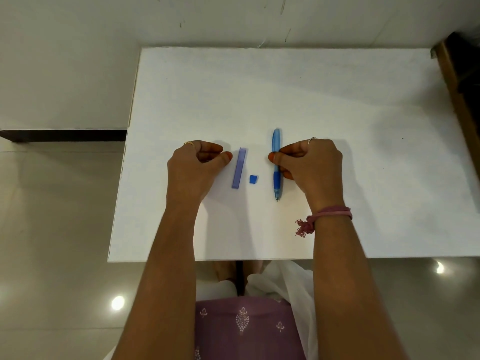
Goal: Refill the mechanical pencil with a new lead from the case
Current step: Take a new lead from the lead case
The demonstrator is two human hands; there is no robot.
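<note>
Resting on white table [311, 100], right hand [311, 162] pinching pencil [277, 165], left hand [192, 165] curled, empty — lead case [239, 168], cap [253, 179] between, glossy tiled floor [52, 229].

A white table [285, 81] carries everything, its top plain and matte, with a pale raw edge showing along the left side. Three blue things lie on it near the front middle. A translucent blue lead case [239, 168] lies lengthwise, running near to far. Just right of its near end sits a small blue cap [253, 179], apart from the case. Further right lies a blue mechanical pencil [277, 165], roughly parallel to the case, tip pointing to the near edge. The far half and the right side of the top are bare
</note>
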